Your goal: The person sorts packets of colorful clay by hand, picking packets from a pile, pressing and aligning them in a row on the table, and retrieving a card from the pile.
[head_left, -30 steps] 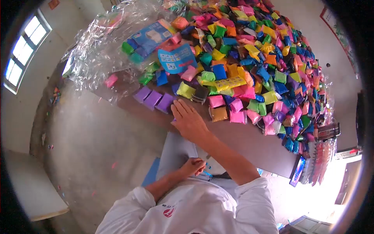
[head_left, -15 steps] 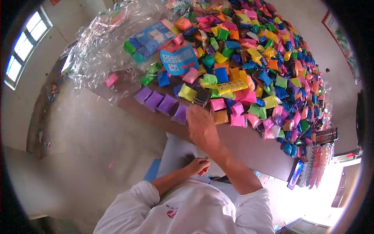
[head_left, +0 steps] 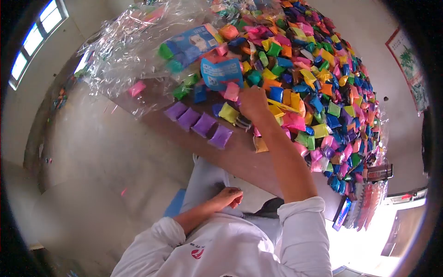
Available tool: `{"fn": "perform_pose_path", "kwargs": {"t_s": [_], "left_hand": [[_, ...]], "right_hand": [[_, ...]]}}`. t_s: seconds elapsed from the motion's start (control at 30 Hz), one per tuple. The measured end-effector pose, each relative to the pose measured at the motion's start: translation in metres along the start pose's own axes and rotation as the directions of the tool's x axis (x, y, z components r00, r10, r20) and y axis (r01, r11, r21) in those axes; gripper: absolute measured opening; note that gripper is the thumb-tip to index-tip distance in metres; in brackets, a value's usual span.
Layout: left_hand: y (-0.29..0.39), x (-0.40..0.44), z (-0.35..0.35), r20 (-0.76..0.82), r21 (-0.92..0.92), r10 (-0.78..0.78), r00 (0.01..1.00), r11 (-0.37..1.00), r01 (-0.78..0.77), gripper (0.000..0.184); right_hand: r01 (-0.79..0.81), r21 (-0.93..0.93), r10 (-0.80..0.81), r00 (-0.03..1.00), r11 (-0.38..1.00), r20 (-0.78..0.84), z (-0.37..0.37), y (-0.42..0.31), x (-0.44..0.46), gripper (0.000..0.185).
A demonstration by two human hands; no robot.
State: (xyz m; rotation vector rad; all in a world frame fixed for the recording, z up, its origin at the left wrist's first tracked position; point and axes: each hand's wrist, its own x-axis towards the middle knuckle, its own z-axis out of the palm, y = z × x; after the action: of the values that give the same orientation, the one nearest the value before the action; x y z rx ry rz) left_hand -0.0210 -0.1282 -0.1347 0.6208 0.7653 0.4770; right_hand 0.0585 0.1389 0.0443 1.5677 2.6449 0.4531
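Note:
My right hand (head_left: 253, 102) reaches into the pile of small colourful packets (head_left: 318, 92), its fingers curled downward beside a pink packet (head_left: 231, 91) and a blue printed card (head_left: 221, 74). What its fingertips hold, if anything, is hidden. Four-sided purple packets (head_left: 203, 124), several of them, lie in a slanting row near the table edge, left of my right forearm. A yellow packet (head_left: 229, 113) sits just below that hand. My left hand (head_left: 229, 197) rests closed over my lap, with nothing I can make out in it.
Crumpled clear plastic bags (head_left: 124, 55) cover the far left of the brown table (head_left: 240, 159). A blue printed bag (head_left: 194, 45) lies among them. A phone (head_left: 342, 213) is at the table's right edge, near stacked clear plastic (head_left: 367, 207).
My right hand has moved from beside the purple row up and away into the pile. The last purple packet now shows fully. My left hand stays in place; the view has shifted slightly.

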Motion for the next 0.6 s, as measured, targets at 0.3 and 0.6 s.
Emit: {"fn": "perform_pose_path", "kwargs": {"t_s": [0.3,0.6], "left_hand": [[0.004,-0.003,0.003,0.029,-0.015,0.02,0.999,1.0,-0.019,0.03],[0.015,-0.025,0.013,0.03,0.146,0.066,0.997,0.987,-0.069,0.029]], "right_hand": [[-0.02,0.188,0.021,1.0,0.982,0.001,-0.015,0.003,-0.006,0.017],[0.02,0.732,0.276,0.933,-0.681,0.231,-0.026,0.015,-0.148,0.026]]}}
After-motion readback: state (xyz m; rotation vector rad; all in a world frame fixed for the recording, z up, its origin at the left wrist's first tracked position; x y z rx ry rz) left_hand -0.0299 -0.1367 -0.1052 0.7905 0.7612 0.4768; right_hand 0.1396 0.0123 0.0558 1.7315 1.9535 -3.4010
